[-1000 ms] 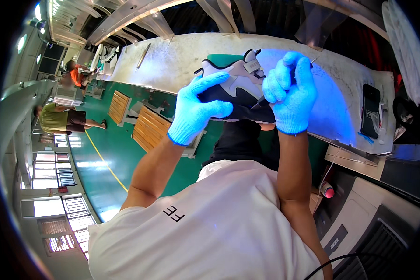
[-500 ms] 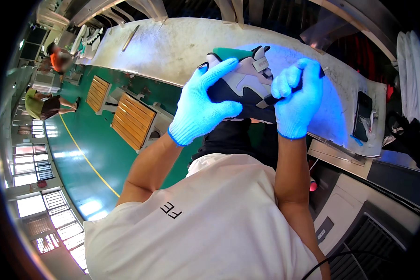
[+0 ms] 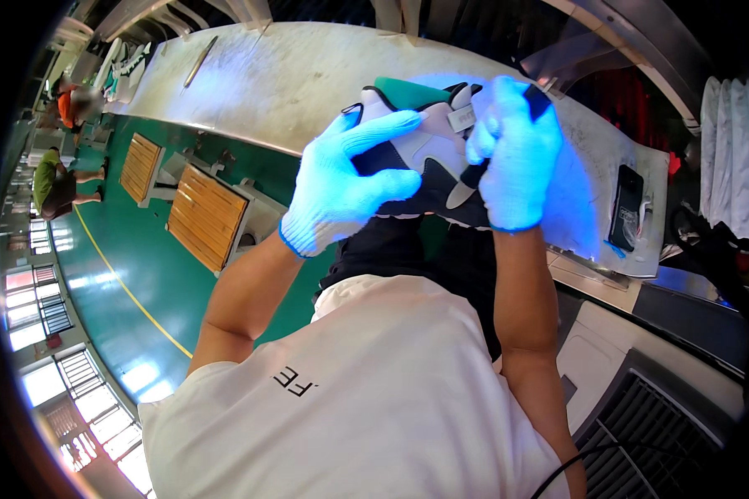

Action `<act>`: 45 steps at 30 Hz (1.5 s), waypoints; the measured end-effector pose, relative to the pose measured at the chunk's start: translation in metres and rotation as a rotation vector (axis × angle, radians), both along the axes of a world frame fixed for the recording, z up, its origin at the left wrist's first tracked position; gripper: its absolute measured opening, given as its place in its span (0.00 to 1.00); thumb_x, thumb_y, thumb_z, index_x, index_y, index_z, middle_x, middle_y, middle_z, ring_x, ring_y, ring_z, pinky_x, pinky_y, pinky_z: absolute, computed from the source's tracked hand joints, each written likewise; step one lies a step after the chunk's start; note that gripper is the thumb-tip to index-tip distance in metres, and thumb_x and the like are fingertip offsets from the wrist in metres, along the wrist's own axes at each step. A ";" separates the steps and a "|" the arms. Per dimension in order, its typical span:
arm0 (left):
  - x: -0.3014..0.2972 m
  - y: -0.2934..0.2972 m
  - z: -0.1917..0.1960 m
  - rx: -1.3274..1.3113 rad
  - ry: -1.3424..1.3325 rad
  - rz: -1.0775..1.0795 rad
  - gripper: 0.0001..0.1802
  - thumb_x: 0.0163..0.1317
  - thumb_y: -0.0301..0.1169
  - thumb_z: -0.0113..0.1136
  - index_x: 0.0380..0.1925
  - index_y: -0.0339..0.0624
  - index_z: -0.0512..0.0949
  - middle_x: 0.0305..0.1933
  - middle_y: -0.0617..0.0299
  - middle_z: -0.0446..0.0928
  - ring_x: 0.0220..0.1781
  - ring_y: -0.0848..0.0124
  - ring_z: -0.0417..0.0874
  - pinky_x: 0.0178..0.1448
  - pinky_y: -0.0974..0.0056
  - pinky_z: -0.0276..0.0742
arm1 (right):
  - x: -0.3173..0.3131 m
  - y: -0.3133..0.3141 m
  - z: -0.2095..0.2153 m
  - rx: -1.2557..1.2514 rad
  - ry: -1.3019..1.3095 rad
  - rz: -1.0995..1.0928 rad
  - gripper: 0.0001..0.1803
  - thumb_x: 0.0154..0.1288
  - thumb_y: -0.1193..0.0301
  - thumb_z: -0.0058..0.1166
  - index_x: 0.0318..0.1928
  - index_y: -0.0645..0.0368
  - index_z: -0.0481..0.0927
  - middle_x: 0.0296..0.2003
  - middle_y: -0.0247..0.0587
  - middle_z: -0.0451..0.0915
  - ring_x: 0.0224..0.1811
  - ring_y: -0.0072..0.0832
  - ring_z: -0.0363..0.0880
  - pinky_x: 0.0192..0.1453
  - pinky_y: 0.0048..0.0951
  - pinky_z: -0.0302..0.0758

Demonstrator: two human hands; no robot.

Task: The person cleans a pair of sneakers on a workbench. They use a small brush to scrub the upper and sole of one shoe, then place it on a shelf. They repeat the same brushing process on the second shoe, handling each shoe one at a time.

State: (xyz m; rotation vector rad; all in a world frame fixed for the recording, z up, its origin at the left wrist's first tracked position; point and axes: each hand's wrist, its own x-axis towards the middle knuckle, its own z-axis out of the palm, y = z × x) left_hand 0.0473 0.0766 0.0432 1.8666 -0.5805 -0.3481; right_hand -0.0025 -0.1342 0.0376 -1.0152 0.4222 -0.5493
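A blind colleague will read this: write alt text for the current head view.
A person's left hand grips a pale, dark and green shoe while their right hand holds a dark tool at its side; both wear blue-lit gloves. Beyond is a pale worktable with a dark phone toward its right end.

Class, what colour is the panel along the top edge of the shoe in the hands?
The top panel is green, showing best in the head view.
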 end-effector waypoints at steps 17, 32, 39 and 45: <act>0.047 -0.069 0.023 0.220 -0.488 -0.642 0.47 0.47 0.40 0.85 0.70 0.32 0.83 0.71 0.40 0.82 0.81 0.38 0.76 0.81 0.45 0.75 | -0.087 -0.095 -0.123 0.166 0.039 -0.142 0.08 0.82 0.66 0.64 0.48 0.57 0.85 0.25 0.30 0.78 0.20 0.23 0.78 0.23 0.31 0.74; 0.067 -0.002 0.004 -0.020 -0.709 -0.468 0.41 0.40 0.34 0.96 0.57 0.42 0.85 0.53 0.51 0.89 0.56 0.54 0.93 0.63 0.54 0.90 | -0.065 -0.113 -0.037 -0.293 0.329 0.240 0.22 0.74 0.64 0.68 0.64 0.56 0.89 0.36 0.24 0.79 0.28 0.15 0.74 0.28 0.24 0.73; 0.076 0.042 -0.049 0.448 -0.626 -0.456 0.52 0.44 0.36 0.88 0.74 0.47 0.78 0.68 0.44 0.84 0.70 0.39 0.85 0.72 0.44 0.84 | -0.034 -0.076 -0.017 -0.561 0.470 0.236 0.13 0.68 0.66 0.78 0.48 0.60 0.93 0.26 0.29 0.83 0.20 0.17 0.76 0.24 0.25 0.70; 0.039 -0.004 -0.013 0.364 -0.718 -0.499 0.75 0.39 0.43 0.90 0.89 0.54 0.58 0.85 0.39 0.67 0.81 0.34 0.74 0.80 0.39 0.77 | -0.022 -0.090 -0.023 -0.649 0.582 0.258 0.19 0.71 0.57 0.76 0.46 0.62 0.91 0.26 0.37 0.86 0.20 0.20 0.81 0.23 0.26 0.74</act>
